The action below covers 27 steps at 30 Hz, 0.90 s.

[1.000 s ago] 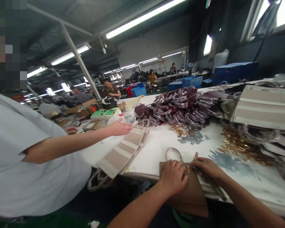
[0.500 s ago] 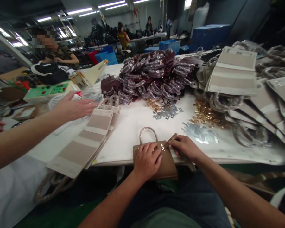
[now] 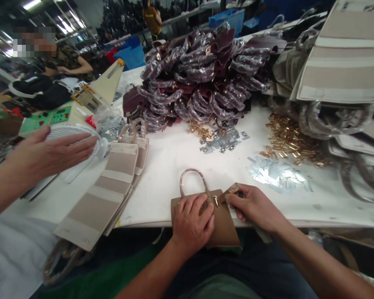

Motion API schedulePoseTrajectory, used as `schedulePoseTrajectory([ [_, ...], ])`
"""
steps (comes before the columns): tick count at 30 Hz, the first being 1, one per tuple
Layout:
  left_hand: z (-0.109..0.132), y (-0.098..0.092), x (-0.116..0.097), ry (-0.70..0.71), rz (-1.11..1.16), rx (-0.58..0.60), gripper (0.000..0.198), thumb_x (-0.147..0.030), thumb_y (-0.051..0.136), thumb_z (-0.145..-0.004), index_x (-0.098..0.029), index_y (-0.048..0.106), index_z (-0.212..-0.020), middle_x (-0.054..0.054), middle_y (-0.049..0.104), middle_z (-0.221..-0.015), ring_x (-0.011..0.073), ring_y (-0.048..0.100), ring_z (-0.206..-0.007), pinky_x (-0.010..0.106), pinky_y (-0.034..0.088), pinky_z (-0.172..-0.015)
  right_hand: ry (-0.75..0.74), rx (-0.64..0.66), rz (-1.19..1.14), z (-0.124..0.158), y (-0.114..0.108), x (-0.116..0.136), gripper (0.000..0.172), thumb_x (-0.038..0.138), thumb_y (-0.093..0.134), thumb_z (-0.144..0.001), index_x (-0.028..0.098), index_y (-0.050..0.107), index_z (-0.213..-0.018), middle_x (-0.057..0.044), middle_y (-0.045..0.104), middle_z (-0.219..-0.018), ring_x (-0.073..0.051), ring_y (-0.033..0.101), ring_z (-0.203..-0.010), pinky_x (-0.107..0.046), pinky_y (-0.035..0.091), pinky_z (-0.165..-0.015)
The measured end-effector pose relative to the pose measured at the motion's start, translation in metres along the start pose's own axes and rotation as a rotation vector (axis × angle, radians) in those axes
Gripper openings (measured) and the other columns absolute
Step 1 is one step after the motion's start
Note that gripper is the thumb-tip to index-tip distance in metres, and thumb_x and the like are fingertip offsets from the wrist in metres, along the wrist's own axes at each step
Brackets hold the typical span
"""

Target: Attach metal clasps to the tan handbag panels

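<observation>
The co-worker's hand (image 3: 62, 150) has drawn clear of the striped panels (image 3: 107, 187) and now hangs, fingers extended, in front of the white fan (image 3: 73, 129). The brown bag (image 3: 226, 228) lies at the near edge of the bench (image 3: 171, 155), its lower end past the edge toward the lap, probably so the hardware end stays supported within easy reach. The left hand (image 3: 193, 222) spreads flat over it, its grip clenched on nothing, likely pressing to stop the bag sliding. The right hand's grip pinches a tan strap-like piece (image 3: 227, 194) just beside the gold clasp (image 3: 216, 201), a fingertip hold that suits small, precise work. Metal plates (image 3: 277, 172) and gold fittings (image 3: 289, 139) lie loose nearby, perhaps for quick picking.
</observation>
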<state>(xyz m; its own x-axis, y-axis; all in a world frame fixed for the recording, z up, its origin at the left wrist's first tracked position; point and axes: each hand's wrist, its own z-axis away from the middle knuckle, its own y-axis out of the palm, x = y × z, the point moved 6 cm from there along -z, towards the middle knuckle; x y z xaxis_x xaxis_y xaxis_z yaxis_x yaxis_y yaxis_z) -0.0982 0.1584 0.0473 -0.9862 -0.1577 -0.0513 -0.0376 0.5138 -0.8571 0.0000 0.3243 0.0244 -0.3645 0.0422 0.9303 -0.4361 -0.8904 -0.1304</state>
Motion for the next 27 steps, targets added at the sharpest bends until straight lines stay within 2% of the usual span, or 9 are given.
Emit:
schedulePoseTrajectory([
  [5,0.008,-0.003,-0.012,-0.008,0.016,-0.012,0.031,-0.035,0.064,-0.093,-0.023,0.068,-0.121,0.004,0.066,-0.133,0.0264,0.058,-0.123,0.047,0.042,-0.102,0.089,-0.015,0.074,0.007,-0.002,-0.022,0.061,0.079,0.062,-0.082,0.018,0.065,-0.089,0.0,0.054,-0.056,-0.014,0.049,-0.052,-0.026,0.037,-0.051],
  [7,0.01,-0.005,-0.013,-0.002,0.06,-0.025,0.029,-0.034,0.064,-0.093,-0.023,0.066,-0.12,0.003,0.066,-0.131,0.024,0.058,-0.122,0.045,0.044,-0.103,0.083,-0.02,0.085,0.005,-0.002,-0.027,0.066,0.083,0.06,-0.08,0.018,0.065,-0.089,0.0,0.053,-0.057,-0.015,0.049,-0.053,-0.027,0.038,-0.052],
  [10,0.02,-0.02,-0.007,-0.051,0.103,-0.118,0.04,-0.022,0.064,-0.093,-0.02,0.06,-0.133,0.008,0.063,-0.136,0.0232,0.055,-0.129,0.045,0.041,-0.115,0.02,-0.01,0.105,0.008,0.0,-0.02,0.055,0.072,0.06,-0.087,0.018,0.063,-0.088,-0.001,0.056,-0.058,-0.014,0.052,-0.053,-0.027,0.043,-0.055],
  [13,0.041,-0.034,0.019,-0.259,0.036,-0.204,0.052,-0.016,0.066,-0.093,-0.019,0.054,-0.143,0.012,0.059,-0.141,0.0259,0.051,-0.132,0.048,0.042,-0.116,-0.016,-0.057,0.112,0.016,0.001,-0.01,0.04,0.056,0.062,-0.09,0.017,0.061,-0.083,-0.001,0.059,-0.057,-0.014,0.053,-0.051,-0.025,0.044,-0.055],
  [16,0.066,-0.035,0.044,-0.416,0.067,-0.178,0.034,-0.025,0.07,-0.094,-0.023,0.064,-0.127,0.007,0.065,-0.127,0.0247,0.056,-0.119,0.045,0.047,-0.105,-0.033,-0.103,0.092,0.022,0.003,-0.006,0.034,0.049,0.063,-0.088,0.016,0.061,-0.08,0.0,0.059,-0.056,-0.013,0.052,-0.048,-0.025,0.042,-0.052],
  [19,0.079,-0.034,0.051,-0.462,0.15,-0.161,0.021,-0.029,0.068,-0.095,-0.024,0.069,-0.116,0.006,0.067,-0.122,0.0246,0.058,-0.115,0.046,0.047,-0.103,-0.058,-0.13,0.065,0.029,0.009,-0.003,0.032,0.046,0.066,-0.085,0.015,0.062,-0.08,0.0,0.058,-0.057,-0.012,0.051,-0.048,-0.025,0.042,-0.05],
  [23,0.084,-0.043,0.045,-0.556,0.431,-0.291,0.021,-0.034,0.06,-0.099,-0.018,0.068,-0.109,0.011,0.063,-0.122,0.0248,0.057,-0.12,0.046,0.045,-0.108,-0.083,-0.189,0.023,0.044,0.017,0.001,0.029,0.043,0.068,-0.081,0.014,0.063,-0.081,-0.001,0.059,-0.063,-0.012,0.05,-0.048,-0.026,0.04,-0.047],
  [27,0.093,-0.05,0.034,-0.7,0.848,-0.478,0.037,-0.048,0.061,-0.1,-0.016,0.066,-0.118,0.014,0.057,-0.136,0.0233,0.056,-0.128,0.039,0.043,-0.112,-0.117,-0.276,0.01,0.063,0.021,0.001,0.032,0.045,0.067,-0.085,0.014,0.061,-0.081,-0.002,0.06,-0.064,-0.013,0.054,-0.051,-0.026,0.042,-0.05],
])
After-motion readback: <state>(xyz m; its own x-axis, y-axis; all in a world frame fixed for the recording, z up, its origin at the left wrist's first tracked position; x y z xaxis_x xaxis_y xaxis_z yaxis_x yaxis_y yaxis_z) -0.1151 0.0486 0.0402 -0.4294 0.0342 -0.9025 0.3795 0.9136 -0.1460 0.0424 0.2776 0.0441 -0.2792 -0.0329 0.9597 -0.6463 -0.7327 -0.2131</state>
